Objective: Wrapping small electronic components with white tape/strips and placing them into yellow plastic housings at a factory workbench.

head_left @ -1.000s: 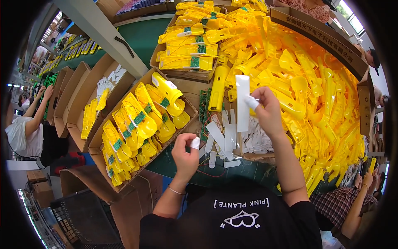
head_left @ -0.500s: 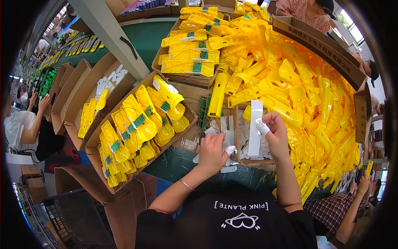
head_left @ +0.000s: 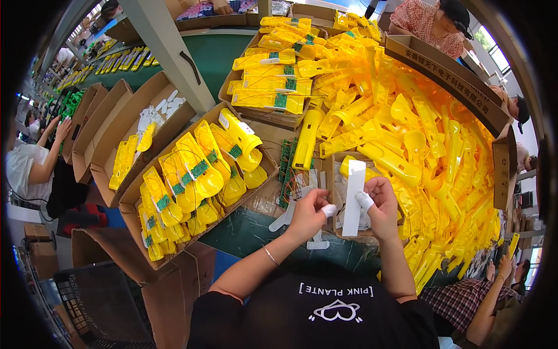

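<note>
Above heaped glossy yellow plastic shells [head_left: 407, 116], right hand [head_left: 381, 203] pinches a flat white strip [head_left: 353, 198] — left hand [head_left: 308, 212] curled, empty.

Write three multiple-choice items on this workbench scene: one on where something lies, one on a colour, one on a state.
1. Where is the white strip?
A. in the right hand
B. on the floor
C. inside the wire basket

2. What colour are the piled plastic shells?
A. blue
B. yellow
C. black

3. How are the two hands placed?
A. far apart
B. behind the back
C. close together at the strip

Answers:
1 A, the right hand pinches the upright strip.
2 B, the heap is plainly yellow.
3 C, the left hand reaches beside the right one.
</note>
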Demonstrator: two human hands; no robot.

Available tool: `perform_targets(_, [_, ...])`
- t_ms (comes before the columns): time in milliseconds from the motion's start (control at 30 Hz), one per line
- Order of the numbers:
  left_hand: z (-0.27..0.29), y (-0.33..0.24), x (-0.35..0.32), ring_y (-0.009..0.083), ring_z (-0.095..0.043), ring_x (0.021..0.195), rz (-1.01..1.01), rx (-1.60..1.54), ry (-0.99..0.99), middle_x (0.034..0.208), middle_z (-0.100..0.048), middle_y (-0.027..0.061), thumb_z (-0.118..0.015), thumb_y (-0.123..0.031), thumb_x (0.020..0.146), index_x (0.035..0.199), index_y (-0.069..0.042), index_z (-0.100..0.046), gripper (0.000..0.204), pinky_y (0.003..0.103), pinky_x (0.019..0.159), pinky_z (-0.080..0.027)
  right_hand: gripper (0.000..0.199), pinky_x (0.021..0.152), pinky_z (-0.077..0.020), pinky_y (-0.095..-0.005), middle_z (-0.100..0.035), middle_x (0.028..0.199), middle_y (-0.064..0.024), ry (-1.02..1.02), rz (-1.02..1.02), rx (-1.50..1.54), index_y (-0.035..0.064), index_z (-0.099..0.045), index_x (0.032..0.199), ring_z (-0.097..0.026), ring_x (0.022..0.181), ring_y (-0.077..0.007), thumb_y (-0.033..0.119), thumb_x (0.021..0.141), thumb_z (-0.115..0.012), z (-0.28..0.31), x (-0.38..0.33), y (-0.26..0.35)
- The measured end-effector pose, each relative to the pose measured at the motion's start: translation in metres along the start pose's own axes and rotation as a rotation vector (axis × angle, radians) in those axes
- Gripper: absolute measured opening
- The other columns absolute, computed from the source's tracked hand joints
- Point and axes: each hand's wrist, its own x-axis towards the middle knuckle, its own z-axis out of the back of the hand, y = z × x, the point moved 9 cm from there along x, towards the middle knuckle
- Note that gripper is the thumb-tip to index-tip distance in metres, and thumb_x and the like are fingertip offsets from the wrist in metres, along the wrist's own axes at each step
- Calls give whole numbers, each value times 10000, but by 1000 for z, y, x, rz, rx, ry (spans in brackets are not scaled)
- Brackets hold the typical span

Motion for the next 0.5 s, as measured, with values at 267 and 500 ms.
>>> perform_targets(267, [66,-13,-27,138,-574,849,-17,-421,-197,946,-592,75,-532,-11,839,1035,10,-535,197,274,785,-479,458,687,-441,-201,-512,818,-18,-31,-20,-100,1,-394,1208,-520,728,-80,-17,788,-575,15,-12,4])
perform_targets(500, [20,16,-51,176,-559,947,94,-110,-96,1125,-520,136,-553,-27,819,1165,32,-438,369,290,814,-477,484,680,-434,-194,-485,861,-21,93,-22,-38,5,-377,1224,-505,741,-72,-30,784,-576,1,-25,-6])
